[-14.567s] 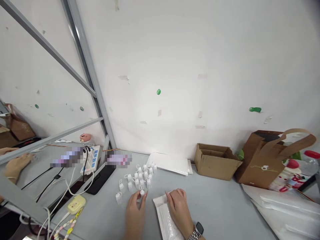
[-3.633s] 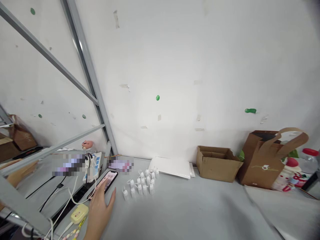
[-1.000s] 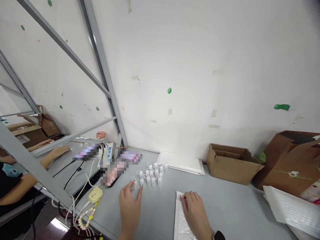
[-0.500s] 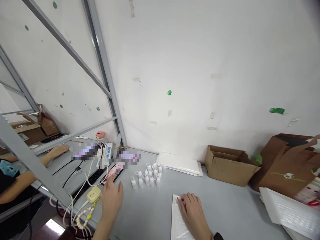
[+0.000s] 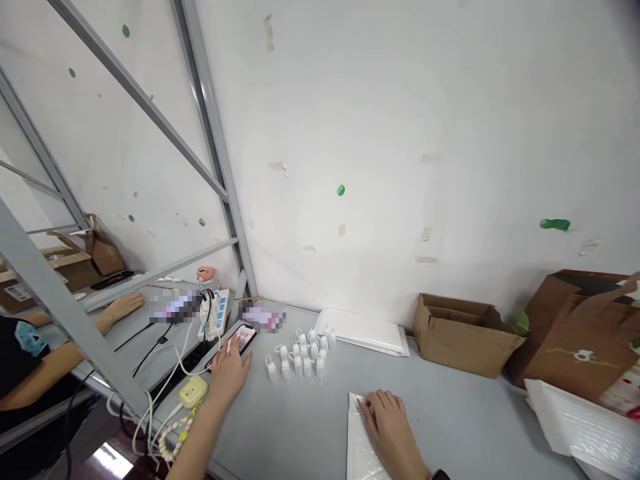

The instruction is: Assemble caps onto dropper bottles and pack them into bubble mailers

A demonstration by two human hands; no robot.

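Observation:
My left hand (image 5: 227, 375) lies over the lower part of a phone (image 5: 245, 338) with a lit pink screen. Its fingers are stretched out on the glass and hold nothing. My right hand (image 5: 390, 421) rests flat, fingers extended, on a white bubble mailer (image 5: 357, 447) near the front of the grey table. Between the hands and farther back stands a group of small white squeeze bottles (image 5: 299, 365) with looped caps. More white mailers (image 5: 365, 331) lie stacked behind them against the wall.
Left of my forearm are a yellow earbud case (image 5: 193, 391), a bead strap (image 5: 175, 433), white cables and a power strip (image 5: 215, 315). A grey metal frame (image 5: 220, 167) rises there, with a co-worker's arm (image 5: 50, 373) beyond. Rightward stand a cardboard box (image 5: 465, 343) and brown paper bag (image 5: 565, 340).
My left hand has moved up and forward onto the phone, whose screen now shows a clock. My right hand stays on the mailer. The whole view has shifted slightly.

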